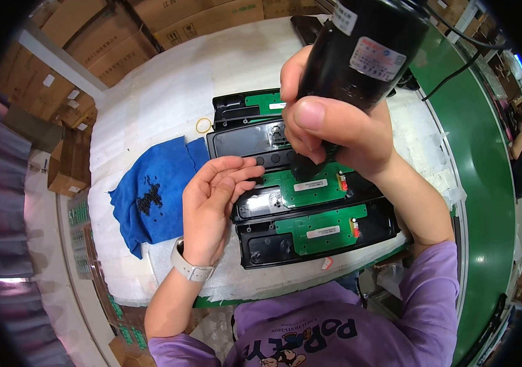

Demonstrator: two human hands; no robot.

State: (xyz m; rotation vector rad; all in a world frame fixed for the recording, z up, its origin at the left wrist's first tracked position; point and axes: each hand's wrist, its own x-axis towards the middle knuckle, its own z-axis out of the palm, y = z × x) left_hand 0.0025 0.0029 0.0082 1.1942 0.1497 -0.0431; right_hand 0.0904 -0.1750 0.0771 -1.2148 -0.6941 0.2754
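Note:
My right hand [328,131] grips a black electric screwdriver [365,52], held upright with its tip down on a black plastic housing [246,211] that carries a green circuit board [310,186]. My left hand [215,205], with a white wristwatch, rests flat on the left end of that housing, fingers touching the board's edge. A second housing with a green board [325,229] lies just in front. Two more housings [242,139] lie behind, one partly hidden by my right hand.
A blue cloth [151,196] with a heap of small black screws [150,197] lies left of the housings on white foam sheeting [163,98]. A rubber band [203,125] lies behind it. A green conveyor belt [487,183] runs on the right. Cardboard boxes [90,43] stand at the back left.

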